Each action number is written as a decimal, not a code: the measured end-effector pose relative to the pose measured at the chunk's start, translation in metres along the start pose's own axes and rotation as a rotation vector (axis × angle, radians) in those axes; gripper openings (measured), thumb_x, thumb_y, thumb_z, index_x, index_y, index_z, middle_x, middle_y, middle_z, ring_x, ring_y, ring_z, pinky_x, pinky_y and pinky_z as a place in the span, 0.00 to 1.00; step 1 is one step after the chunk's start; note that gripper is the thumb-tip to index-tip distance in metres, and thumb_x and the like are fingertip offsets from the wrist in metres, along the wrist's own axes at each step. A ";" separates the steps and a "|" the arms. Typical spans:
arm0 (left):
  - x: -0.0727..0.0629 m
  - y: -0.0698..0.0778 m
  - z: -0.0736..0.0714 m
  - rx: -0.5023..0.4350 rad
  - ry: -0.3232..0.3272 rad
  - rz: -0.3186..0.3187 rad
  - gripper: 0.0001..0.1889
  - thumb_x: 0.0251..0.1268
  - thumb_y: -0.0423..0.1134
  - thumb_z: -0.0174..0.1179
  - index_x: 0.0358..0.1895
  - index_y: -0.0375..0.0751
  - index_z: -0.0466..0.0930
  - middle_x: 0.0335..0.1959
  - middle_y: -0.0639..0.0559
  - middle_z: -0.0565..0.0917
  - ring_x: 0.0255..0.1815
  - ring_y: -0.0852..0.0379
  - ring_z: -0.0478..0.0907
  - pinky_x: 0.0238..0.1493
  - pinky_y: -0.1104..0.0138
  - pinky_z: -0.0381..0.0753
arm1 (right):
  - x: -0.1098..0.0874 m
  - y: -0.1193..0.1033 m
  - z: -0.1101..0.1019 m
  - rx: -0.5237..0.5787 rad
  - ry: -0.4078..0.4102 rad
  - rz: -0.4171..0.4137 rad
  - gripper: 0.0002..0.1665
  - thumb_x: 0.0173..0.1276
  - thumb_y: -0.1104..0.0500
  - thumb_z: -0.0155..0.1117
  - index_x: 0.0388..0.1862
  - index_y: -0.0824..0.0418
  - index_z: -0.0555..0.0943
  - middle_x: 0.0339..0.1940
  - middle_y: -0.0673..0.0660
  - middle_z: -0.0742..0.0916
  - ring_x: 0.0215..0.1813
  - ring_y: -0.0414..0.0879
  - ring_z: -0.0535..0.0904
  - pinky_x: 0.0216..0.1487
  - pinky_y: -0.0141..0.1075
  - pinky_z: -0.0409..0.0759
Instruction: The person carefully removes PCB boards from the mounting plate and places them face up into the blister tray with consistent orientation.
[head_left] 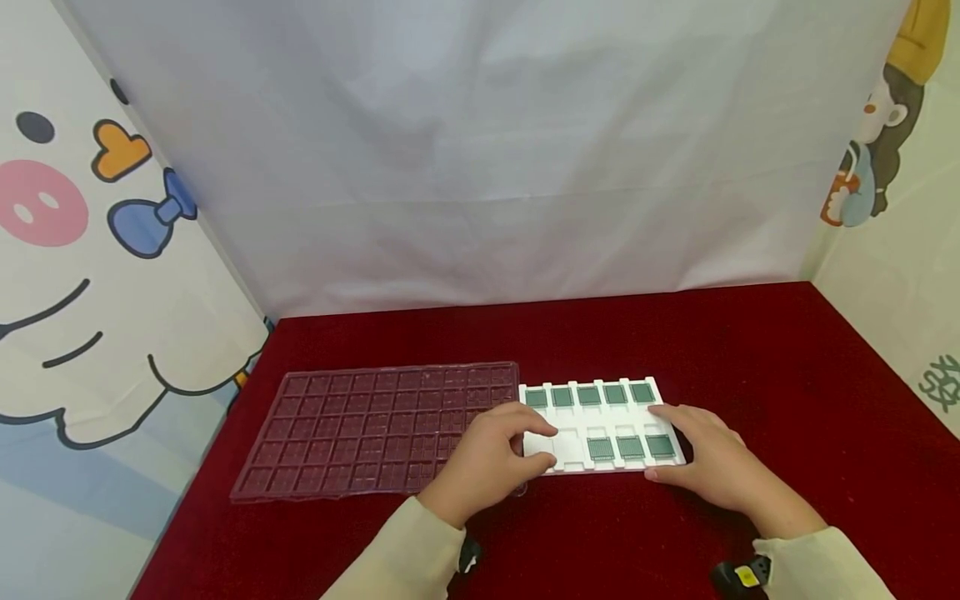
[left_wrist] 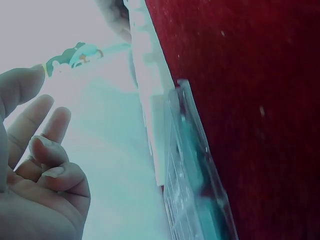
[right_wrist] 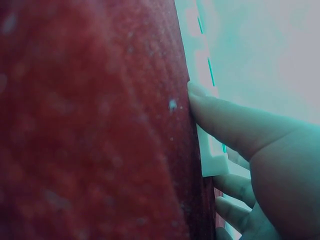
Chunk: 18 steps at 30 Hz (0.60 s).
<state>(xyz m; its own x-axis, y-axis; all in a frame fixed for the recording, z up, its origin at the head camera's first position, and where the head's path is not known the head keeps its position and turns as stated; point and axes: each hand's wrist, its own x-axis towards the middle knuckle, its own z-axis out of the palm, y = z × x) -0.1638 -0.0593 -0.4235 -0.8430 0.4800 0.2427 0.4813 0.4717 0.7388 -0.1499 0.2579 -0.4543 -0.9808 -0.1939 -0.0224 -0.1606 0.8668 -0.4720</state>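
Note:
A white plastic tray (head_left: 572,450) lies on the red cloth, with two rows of pockets. Small green square modules (head_left: 630,448) fill the far row and the right part of the near row; bare white pockets show near its left end. Over that end is my left hand (head_left: 491,454), thumb and forefinger apart with nothing between them. In the left wrist view the left hand's (left_wrist: 47,170) other fingers bend loosely. My right hand (head_left: 716,462) holds the tray's right end, thumb at the near edge, forefinger along the side. The right wrist view shows its thumb (right_wrist: 225,117) against the tray edge.
A clear plastic tray (head_left: 360,433) with many small compartments lies left of the white tray, their edges meeting or overlapping. Red cloth (head_left: 787,375) covers the table. A pale curtain (head_left: 487,167) rises behind, and printed cartoon panels (head_left: 82,333) flank both sides.

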 end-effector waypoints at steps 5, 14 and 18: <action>0.006 0.005 0.009 -0.006 -0.006 0.021 0.14 0.58 0.34 0.75 0.48 0.41 0.90 0.44 0.57 0.85 0.28 0.66 0.66 0.32 0.72 0.71 | 0.000 0.000 0.001 0.005 -0.004 0.005 0.55 0.54 0.42 0.83 0.76 0.62 0.70 0.71 0.73 0.73 0.71 0.71 0.64 0.63 0.72 0.63; 0.016 0.012 0.021 -0.015 -0.023 0.051 0.14 0.58 0.34 0.75 0.48 0.41 0.90 0.43 0.57 0.85 0.27 0.67 0.65 0.30 0.73 0.70 | 0.000 0.000 0.002 0.005 0.007 -0.012 0.54 0.54 0.41 0.83 0.75 0.62 0.71 0.71 0.72 0.74 0.71 0.71 0.65 0.62 0.72 0.63; 0.021 0.014 0.024 0.005 -0.039 0.059 0.14 0.59 0.35 0.74 0.50 0.43 0.90 0.43 0.58 0.85 0.27 0.67 0.66 0.30 0.74 0.71 | 0.000 0.001 0.000 0.002 0.005 -0.002 0.56 0.53 0.40 0.83 0.75 0.61 0.71 0.71 0.73 0.74 0.70 0.72 0.65 0.62 0.72 0.63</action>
<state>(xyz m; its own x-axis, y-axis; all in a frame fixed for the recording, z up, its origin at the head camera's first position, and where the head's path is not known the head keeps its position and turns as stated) -0.1684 -0.0246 -0.4231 -0.8030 0.5358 0.2610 0.5315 0.4456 0.7204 -0.1501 0.2589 -0.4552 -0.9810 -0.1935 -0.0171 -0.1625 0.8657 -0.4734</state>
